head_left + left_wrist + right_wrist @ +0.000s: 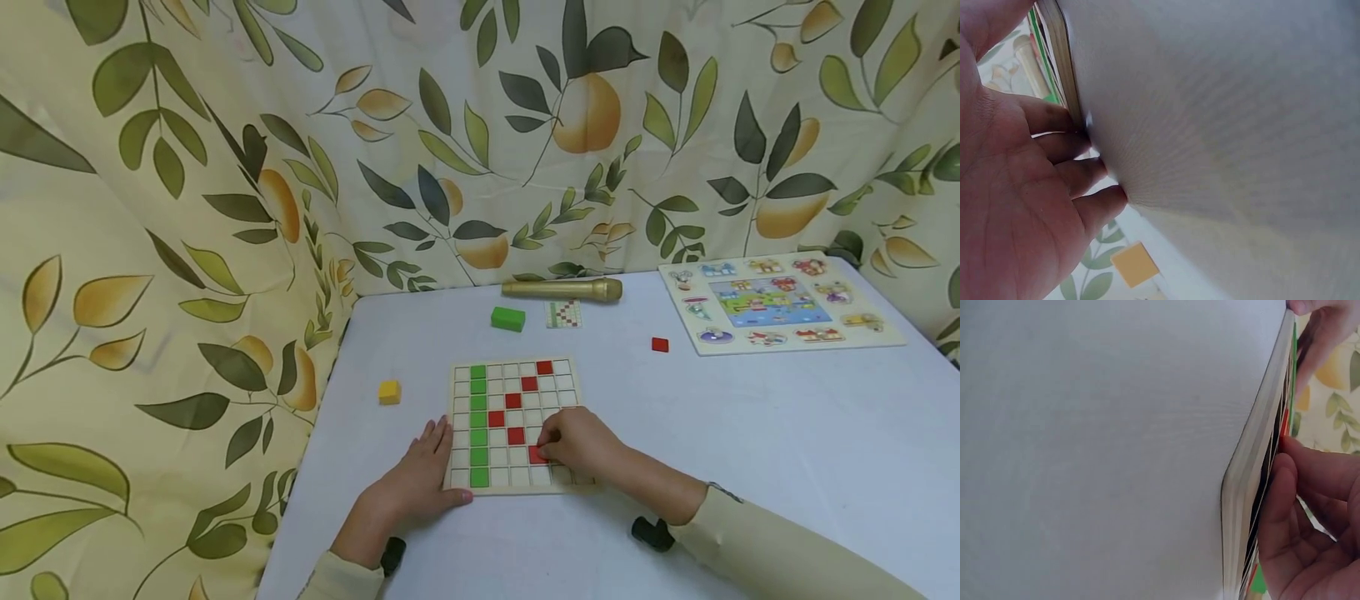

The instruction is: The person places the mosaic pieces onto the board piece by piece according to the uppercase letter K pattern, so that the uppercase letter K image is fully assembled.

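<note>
A square grid board (498, 457) lies on the white table in the head view. One column of green tiles (478, 417) runs down its left side, and red tiles (513, 402) form a bent diagonal line. At the lower end of that line, my right hand (585, 442) pinches a red tile (535, 455) between thumb and fingertips, low over its cell. My left hand (416, 483) rests against the board's left edge, fingers extended and thumb at the lower left corner. In the left wrist view, those fingertips (1099, 165) touch the table beside the board's edge.
A yellow block (389, 392) stands left of the board. Behind it are a green block (507, 319), a small pattern card (564, 314) and a gold microphone (562, 289). To the right lie a loose red tile (660, 344) and a picture puzzle board (870, 333). Patterned curtains (450, 125) hang behind.
</note>
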Demonstrator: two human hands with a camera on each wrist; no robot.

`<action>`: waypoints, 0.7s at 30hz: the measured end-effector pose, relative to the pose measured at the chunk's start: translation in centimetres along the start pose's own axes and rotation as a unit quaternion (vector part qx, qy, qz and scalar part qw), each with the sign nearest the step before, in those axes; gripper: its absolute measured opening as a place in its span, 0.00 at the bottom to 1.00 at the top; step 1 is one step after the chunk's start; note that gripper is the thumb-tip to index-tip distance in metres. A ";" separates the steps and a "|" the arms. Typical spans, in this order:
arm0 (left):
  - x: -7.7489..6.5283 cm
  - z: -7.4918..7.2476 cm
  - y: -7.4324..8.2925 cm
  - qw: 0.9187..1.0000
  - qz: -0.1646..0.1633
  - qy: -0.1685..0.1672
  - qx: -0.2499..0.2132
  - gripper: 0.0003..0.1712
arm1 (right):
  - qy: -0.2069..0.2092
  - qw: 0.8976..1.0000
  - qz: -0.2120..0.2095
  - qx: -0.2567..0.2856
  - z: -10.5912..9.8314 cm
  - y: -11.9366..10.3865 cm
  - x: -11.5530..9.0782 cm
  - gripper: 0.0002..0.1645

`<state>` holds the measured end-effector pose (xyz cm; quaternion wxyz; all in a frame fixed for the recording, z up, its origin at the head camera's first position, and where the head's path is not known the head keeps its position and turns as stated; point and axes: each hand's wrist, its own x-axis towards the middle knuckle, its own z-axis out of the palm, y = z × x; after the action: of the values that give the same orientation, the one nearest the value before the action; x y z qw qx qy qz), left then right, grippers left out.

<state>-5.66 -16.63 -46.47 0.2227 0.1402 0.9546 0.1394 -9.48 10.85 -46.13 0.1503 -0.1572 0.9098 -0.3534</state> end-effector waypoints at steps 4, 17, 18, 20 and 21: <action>0.0 0.1 -0.1 1.000 0.002 -0.001 -0.005 0.63 | 0.005 1.000 0.015 0.024 -1.0 0.4 0.1 0.03; -0.2 0.2 0.0 1.000 -0.001 -0.001 -0.008 0.63 | 0.097 0.991 0.068 0.066 -8.5 6.0 2.7 0.10; -0.2 0.2 0.0 1.000 -0.001 -0.001 -0.008 0.63 | 0.104 0.990 0.073 0.067 -9.0 6.5 2.9 0.11; -0.2 0.1 0.0 1.000 -0.002 -0.003 -0.007 0.64 | 0.117 0.987 0.085 0.068 -10.0 7.6 3.1 0.12; -0.2 0.1 0.0 1.000 -0.002 -0.002 -0.007 0.64 | 0.124 0.986 0.089 0.066 -10.4 8.1 3.2 0.12</action>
<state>-5.39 -16.66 -46.44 0.2262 0.1374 0.9534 0.1448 -17.79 21.50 -44.92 0.0777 -0.0202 0.9063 -0.4148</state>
